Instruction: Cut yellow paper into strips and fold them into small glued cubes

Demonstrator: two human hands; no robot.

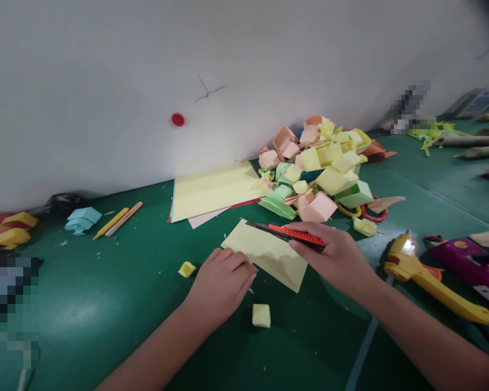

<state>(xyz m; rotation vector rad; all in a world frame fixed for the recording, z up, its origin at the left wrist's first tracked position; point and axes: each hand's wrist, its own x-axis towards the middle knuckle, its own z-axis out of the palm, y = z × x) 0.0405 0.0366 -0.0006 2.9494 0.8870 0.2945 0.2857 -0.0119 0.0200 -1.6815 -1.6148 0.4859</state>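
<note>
Yellow paper, you've got a small sheet (275, 260) lying between your hands on the green tabletop (118, 304). Your L hand (224, 279) is on its near-left side, fingers curled down at the edge, prob. b/c the sheet needs steadying vs. sliding; can't tell if they pinch or just press. R hand (340, 260) grips the orange-&-black cutter (287, 233), thumb & fingers closed round the handle, prob. for fine control up front. Direction check: cutter aims far-left, tip over the sheet's far-left corner, long axis running far-left to near-right. Contact w/ the paper? Can't tell. Sheet's long axis goes much the same way, its near-right end under your R wrist side. Folded-paper pile (330, 163) sits far-right, beyond your hands, prob. parked out of the way. Glue gun (432, 282) rests to the right, nozzle far, handle near-right, handy for your R. Tiny pale box (261, 315) is near, just beside your L.
</note>
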